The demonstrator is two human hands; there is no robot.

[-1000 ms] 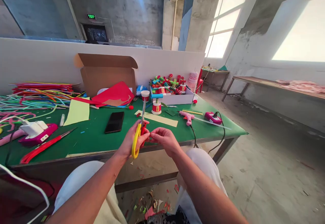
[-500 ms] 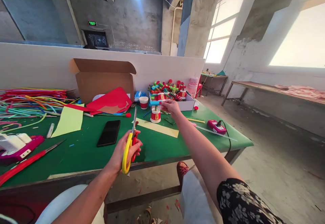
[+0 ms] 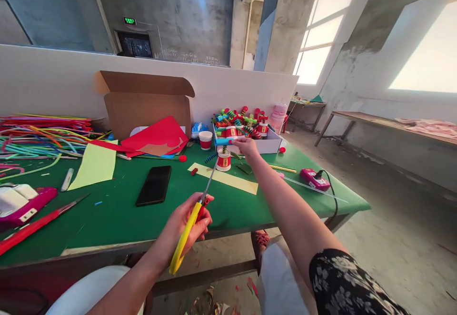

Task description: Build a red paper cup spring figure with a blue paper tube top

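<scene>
My left hand (image 3: 189,222) is closed around yellow-handled scissors (image 3: 184,238), their blades slanting up and right toward a paper cup. A small red piece also shows by its fingers; its kind is unclear. Farther out, my right hand (image 3: 247,147) pinches the right end of a blue tube (image 3: 223,141). That tube sits above a dark coiled spring, which rises from the upside-down red and white paper cup (image 3: 223,161). Coiled arms stick out at the sides of the cup. A pale yellow paper strip (image 3: 235,181) lies just in front.
Behind the cup stands a white box (image 3: 269,147) full of similar spring figures. A phone (image 3: 154,186), red-handled scissors (image 3: 34,229), red paper sheets (image 3: 157,136), another paper cup (image 3: 205,141) and a power strip (image 3: 314,180) lie on the green table (image 3: 117,224). Pipe cleaners (image 3: 43,134) pile at left.
My left hand has moved right and nearer to me, and the scissors now tilt rightward. The right hand keeps its pinch on the blue tube. The whole view has shifted slightly.
</scene>
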